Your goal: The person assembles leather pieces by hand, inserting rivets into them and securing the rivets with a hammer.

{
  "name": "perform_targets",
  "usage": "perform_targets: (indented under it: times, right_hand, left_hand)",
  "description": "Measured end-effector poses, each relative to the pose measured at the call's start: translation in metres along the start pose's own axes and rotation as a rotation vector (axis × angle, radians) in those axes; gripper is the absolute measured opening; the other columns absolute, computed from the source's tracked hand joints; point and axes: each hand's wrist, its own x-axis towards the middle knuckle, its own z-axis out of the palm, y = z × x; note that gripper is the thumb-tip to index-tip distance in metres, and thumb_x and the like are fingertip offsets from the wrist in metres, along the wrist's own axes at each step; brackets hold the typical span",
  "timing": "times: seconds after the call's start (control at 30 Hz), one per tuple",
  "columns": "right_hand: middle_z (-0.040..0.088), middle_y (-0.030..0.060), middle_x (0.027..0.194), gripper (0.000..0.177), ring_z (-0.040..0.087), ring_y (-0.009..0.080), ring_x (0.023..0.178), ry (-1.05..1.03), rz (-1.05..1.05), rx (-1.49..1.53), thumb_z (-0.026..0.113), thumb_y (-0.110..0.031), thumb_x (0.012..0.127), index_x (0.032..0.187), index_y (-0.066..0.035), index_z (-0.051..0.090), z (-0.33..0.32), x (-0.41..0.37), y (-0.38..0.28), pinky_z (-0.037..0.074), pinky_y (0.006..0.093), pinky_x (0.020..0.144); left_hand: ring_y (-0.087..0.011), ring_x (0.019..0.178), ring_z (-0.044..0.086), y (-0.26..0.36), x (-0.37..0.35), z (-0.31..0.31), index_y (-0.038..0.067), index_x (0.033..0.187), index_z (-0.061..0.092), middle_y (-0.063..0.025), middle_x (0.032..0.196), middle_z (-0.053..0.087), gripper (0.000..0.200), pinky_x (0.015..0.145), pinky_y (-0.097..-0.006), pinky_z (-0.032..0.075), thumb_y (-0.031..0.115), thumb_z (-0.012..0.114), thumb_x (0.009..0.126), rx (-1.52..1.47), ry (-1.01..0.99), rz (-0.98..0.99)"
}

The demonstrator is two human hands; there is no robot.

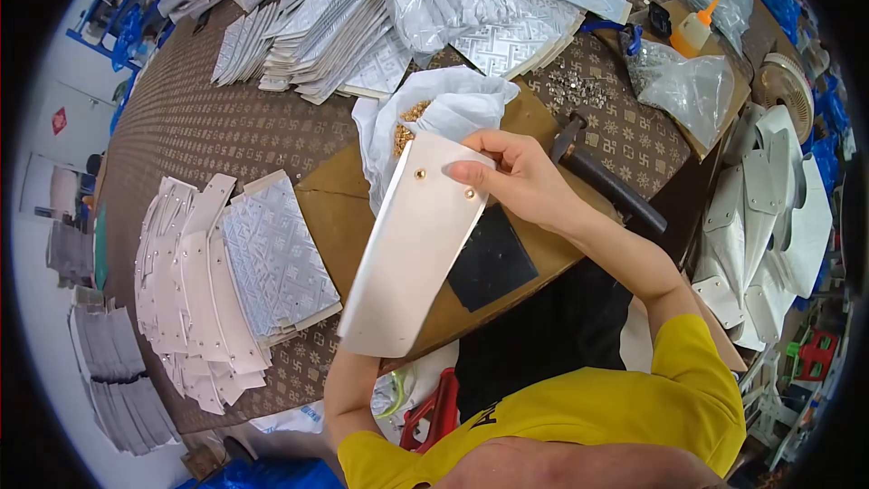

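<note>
A cream-coloured, curved leather-like panel (pixel 412 249) with brass eyelets near its top edge is held up over the cardboard. My right hand (pixel 511 170) grips its upper right corner, thumb on the front face near one eyelet and fingers behind. My left forearm (pixel 351 394) reaches up to the panel's lower end; the left hand itself is hidden behind the panel. Just beyond the panel's top, a white plastic bag (pixel 462 104) lies open with small brass-coloured eyelets (pixel 412 122) inside. Under the panel's right side is a flat black pad (pixel 493 258) on the cardboard (pixel 335 226).
A hammer (pixel 606 177) lies right of the cardboard. Left are stacked cream panels with studs (pixel 195 290) and a silver-patterned stack (pixel 281 254). More patterned pieces (pixel 330 27), loose metal bits (pixel 575 86), an orange-tipped bottle (pixel 692 32) and a fan (pixel 783 86) stand farther off.
</note>
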Motion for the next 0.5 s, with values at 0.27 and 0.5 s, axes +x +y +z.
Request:
perform_targets:
  times: [0.27, 0.5]
  right_hand:
    - [0.069, -0.0018, 0.090, 0.028, 0.062, 0.0033, 0.081, 0.049, 0.280, 0.223, 0.073, -0.028, 0.104, 0.108, 0.001, 0.072, 0.002, 0.011, 0.007, 0.050, 0.0221, 0.069]
    - [0.070, 0.0069, 0.093, 0.014, 0.071, 0.0242, 0.079, 0.128, -0.499, -0.832, 0.070, -0.019, 0.100, 0.106, -0.007, 0.073, -0.018, 0.053, 0.073, 0.057, 0.0352, 0.071]
  left_hand:
    - [-0.0366, 0.125, 0.065, 0.030, -0.007, 0.006, 0.014, 0.150, 0.051, -0.0185, 0.133, 0.062, 0.058, 0.109, -0.0485, 0.052, 0.016, 0.075, 0.098, 0.707, 0.014, 0.959]
    - [-0.0295, 0.106, 0.067, 0.082, -0.045, -0.035, 0.012, 0.153, 0.047, -0.0123, 0.115, 0.063, 0.055, 0.092, -0.0428, 0.057, 0.019, 0.069, 0.103, 0.123, 0.135, 0.739]
